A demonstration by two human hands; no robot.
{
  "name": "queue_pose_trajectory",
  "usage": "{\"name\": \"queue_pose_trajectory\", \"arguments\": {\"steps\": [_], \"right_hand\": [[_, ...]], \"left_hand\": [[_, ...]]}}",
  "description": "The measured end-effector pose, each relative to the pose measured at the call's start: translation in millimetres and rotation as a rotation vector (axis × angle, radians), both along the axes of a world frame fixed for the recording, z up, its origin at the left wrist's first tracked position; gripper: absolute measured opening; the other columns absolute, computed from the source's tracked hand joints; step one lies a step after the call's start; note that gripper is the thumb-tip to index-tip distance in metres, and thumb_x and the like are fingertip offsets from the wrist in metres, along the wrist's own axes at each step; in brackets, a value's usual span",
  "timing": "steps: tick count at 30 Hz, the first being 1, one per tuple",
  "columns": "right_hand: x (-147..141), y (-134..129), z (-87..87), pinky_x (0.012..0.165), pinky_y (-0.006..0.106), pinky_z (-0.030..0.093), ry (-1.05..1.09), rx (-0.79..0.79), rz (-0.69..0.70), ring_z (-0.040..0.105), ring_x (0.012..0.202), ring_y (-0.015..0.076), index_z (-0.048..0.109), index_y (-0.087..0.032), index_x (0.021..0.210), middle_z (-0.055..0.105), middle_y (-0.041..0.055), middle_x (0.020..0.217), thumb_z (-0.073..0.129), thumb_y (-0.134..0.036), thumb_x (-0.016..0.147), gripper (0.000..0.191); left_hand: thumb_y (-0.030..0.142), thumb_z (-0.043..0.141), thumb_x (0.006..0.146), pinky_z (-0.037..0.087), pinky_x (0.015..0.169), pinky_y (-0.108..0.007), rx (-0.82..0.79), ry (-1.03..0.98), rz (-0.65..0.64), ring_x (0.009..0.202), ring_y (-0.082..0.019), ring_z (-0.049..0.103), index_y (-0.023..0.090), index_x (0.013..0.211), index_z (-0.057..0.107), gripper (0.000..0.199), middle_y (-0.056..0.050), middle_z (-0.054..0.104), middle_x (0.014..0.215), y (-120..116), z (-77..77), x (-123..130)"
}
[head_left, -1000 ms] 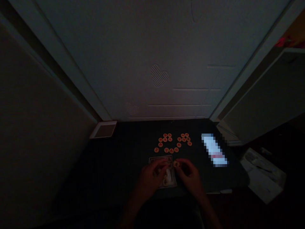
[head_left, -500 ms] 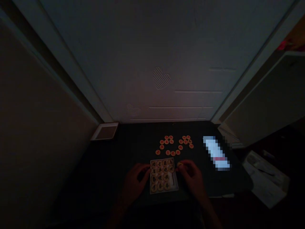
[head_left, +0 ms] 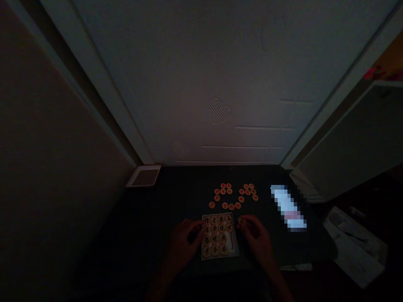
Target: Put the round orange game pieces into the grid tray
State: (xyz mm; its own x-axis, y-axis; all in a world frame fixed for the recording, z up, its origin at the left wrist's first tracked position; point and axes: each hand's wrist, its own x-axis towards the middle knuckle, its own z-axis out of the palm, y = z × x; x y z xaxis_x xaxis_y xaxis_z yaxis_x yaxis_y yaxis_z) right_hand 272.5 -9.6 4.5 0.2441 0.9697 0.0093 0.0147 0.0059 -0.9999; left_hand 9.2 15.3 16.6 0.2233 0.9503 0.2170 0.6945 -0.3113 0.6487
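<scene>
A shallow square tray [head_left: 236, 253] lies before me, filled with rows of round Chinese chess pieces with dark characters. Several pieces fill it, and gaps show on its right side. My left hand [head_left: 186, 238] is closed at the tray's left edge, thumb and fingertips gripping it. Just off the right edge, my right hand [head_left: 256, 237] is pinched on a Chinese chess piece [head_left: 241, 220], partly covered by the fingers. Beyond the tray, several red-lettered Chinese chess pieces [head_left: 231, 206] lie loose on the dark tabletop [head_left: 176, 197].
A bright, pixelated phone-like screen [head_left: 288, 208] lies on the right of the table. At the back left corner sits a flat tray-like box [head_left: 145, 176]. A pale panel with embossed hearts [head_left: 219, 111] rises behind. Low at right is a white box [head_left: 355, 247].
The view has shifted slightly, so everything sits a little lower and further right. Both hands stay beside the tray. The right fingers have turned slightly around the piece they hold.
</scene>
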Motion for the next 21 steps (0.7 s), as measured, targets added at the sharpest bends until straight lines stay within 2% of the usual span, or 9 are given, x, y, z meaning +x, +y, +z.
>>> {"name": "queue_pose_trajectory", "arguments": {"steps": [3,8,12,21], "right_hand": [[-1.0,-0.5,2.7,0.081,0.038,0.061,0.004,0.0,0.011,0.075,0.09,0.0265,0.072,-0.022,0.105,0.078,0.0077,0.098,0.077,-0.052,0.082,0.038],[-1.8,-0.3,6.3,0.077,0.038,0.062,-0.019,-0.009,-0.005,0.075,0.087,0.027,0.074,-0.022,0.101,0.078,0.0077,0.094,0.08,-0.054,0.076,0.041],[-1.2,1.1,6.0,0.076,0.037,0.061,-0.071,-0.001,0.001,0.074,0.086,0.0271,0.077,-0.021,0.093,0.078,0.0085,0.094,0.081,-0.056,0.075,0.04],[1.0,1.4,4.9,0.071,0.035,0.058,-0.065,-0.077,0.027,0.074,0.076,0.0259,0.078,-0.021,0.095,0.077,0.0055,0.079,0.075,-0.061,0.079,0.042]], "left_hand": [[0.036,0.06,0.094,0.051,0.101,-0.049,-0.005,-0.007,-0.01,0.092,-0.024,0.071,0.03,0.108,0.074,0.021,-0.003,0.077,0.099,1.0,0.3,-0.2],[0.037,0.058,0.095,0.054,0.097,-0.046,-0.018,-0.04,-0.012,0.095,-0.024,0.07,0.03,0.109,0.074,0.022,-0.003,0.077,0.103,2.5,-1.9,-0.4],[0.038,0.057,0.095,0.052,0.1,-0.048,-0.019,-0.044,-0.01,0.096,-0.024,0.069,0.03,0.106,0.074,0.022,-0.003,0.077,0.103,2.7,-2.0,0.1],[0.039,0.059,0.094,0.058,0.085,-0.041,-0.02,-0.033,0.003,0.087,-0.024,0.07,0.029,0.105,0.075,0.022,-0.004,0.076,0.094,2.4,3.9,0.8]]}}
